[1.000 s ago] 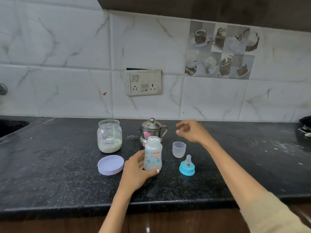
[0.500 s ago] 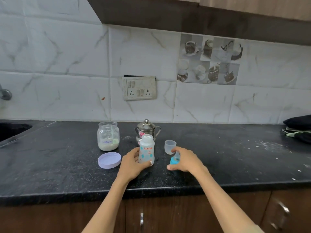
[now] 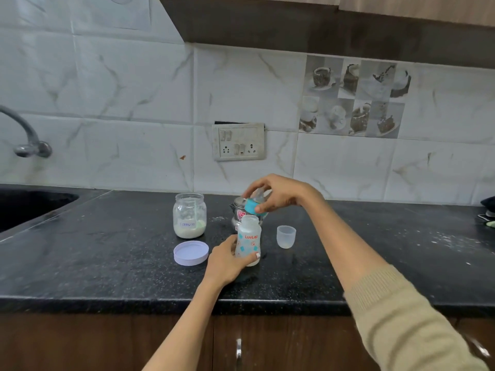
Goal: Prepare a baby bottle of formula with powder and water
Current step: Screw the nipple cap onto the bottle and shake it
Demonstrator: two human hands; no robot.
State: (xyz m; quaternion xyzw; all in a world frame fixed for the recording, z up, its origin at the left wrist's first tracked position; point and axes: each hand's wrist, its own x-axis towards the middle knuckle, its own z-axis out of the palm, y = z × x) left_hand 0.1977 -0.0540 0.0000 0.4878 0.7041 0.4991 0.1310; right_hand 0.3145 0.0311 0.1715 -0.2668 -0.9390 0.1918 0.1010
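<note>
**Teat held over the open bottle**

The bottle [image 3: 248, 241] stands upright on the black counter [image 3: 107, 263], its mouth uncovered, with the left hand [image 3: 227, 261] wrapped round its lower half. Just above it the right hand [image 3: 278, 192] pinches the blue teat ring [image 3: 254, 207], tilted, fingers clamped on its rim. A powder jar [image 3: 189, 215] sits to the left, its lilac lid [image 3: 191, 253] lying flat in front. A clear cap [image 3: 286, 236] stands right of the bottle; a steel pot [image 3: 237, 212] is behind.

Steel pot [image 3: 238, 210] crowds behind bottle [image 3: 249, 239]; bare counter [image 3: 107, 263] left
</note>
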